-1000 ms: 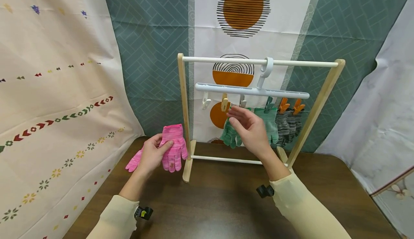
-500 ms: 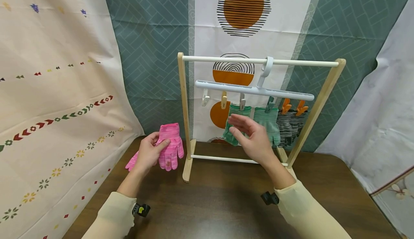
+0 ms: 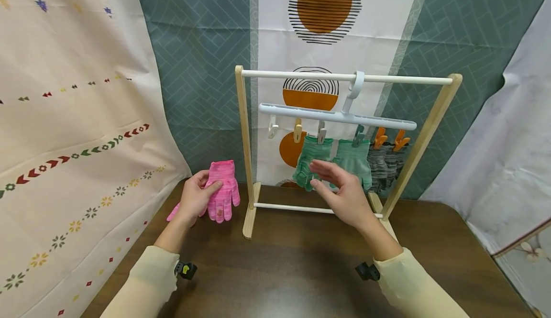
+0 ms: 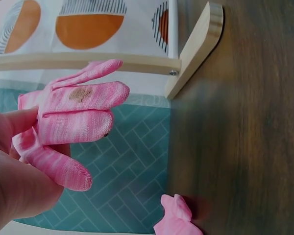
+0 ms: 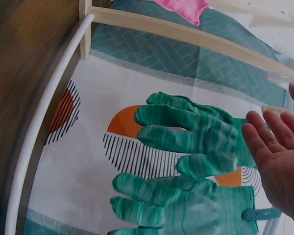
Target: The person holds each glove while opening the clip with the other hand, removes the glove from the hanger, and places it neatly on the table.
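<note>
My left hand (image 3: pixel 192 197) pinches a pink striped glove (image 3: pixel 224 191) between thumb and fingers, its fingers hanging down; a brown spot (image 4: pixel 80 94) marks one glove finger in the left wrist view. A second pink glove (image 4: pixel 177 216) lies on the table beyond that hand. Raised in front of the rack, my right hand (image 3: pixel 344 194) is empty, fingers loosely bent and thumb apart. Behind it a pair of green gloves (image 3: pixel 316 151) hangs from a grey clip (image 3: pixel 321 133) and a teal clip (image 3: pixel 358 136). Dark grey gloves (image 3: pixel 377 167) hang from orange clips (image 3: pixel 380 137) further right.
A pale blue hanger (image 3: pixel 301 111) hooks over the white top bar (image 3: pixel 292 74) of a wooden rack (image 3: pixel 243 126). At its left end, a white clip (image 3: pixel 273 127) and a beige clip (image 3: pixel 298 130) hold nothing. The rack stands on a brown table (image 3: pixel 275 270) before patterned cloths.
My right hand has drawn slightly back and to the right, away from the green gloves. The left hand has shifted a little left with the pink glove. The hanger has swung slightly.
</note>
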{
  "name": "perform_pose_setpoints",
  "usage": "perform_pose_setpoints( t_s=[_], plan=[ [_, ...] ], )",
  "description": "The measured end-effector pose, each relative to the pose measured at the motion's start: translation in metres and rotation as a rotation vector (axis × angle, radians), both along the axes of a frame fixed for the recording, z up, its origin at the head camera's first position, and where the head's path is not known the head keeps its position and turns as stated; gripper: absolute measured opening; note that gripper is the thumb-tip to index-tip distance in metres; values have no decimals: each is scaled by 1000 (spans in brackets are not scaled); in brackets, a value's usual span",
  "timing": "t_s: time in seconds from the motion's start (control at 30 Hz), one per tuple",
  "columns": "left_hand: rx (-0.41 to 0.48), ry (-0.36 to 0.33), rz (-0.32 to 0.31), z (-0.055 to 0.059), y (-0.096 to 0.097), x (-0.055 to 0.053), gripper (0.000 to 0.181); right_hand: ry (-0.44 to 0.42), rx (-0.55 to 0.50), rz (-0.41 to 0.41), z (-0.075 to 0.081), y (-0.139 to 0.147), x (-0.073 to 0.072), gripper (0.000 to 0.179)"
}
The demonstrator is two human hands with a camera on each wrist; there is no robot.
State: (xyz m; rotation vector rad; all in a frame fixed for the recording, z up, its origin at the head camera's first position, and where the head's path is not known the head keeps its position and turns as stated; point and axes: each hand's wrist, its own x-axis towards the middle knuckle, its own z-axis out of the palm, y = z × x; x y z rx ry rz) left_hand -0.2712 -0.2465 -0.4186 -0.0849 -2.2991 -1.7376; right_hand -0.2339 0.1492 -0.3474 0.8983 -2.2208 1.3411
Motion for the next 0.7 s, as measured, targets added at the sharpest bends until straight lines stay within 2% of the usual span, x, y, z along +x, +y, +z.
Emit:
perform_pose_setpoints(
  t_s=[0.27, 0.7],
  plan=[
    [-105, -18, -31, -5, -8, -13, 44, -14, 52, -24, -11, 12, 8, 49],
    [-126, -128, -81, -24, -6, -39, 48, -68, 73, -86, -31, 34, 18, 51]
  ],
)
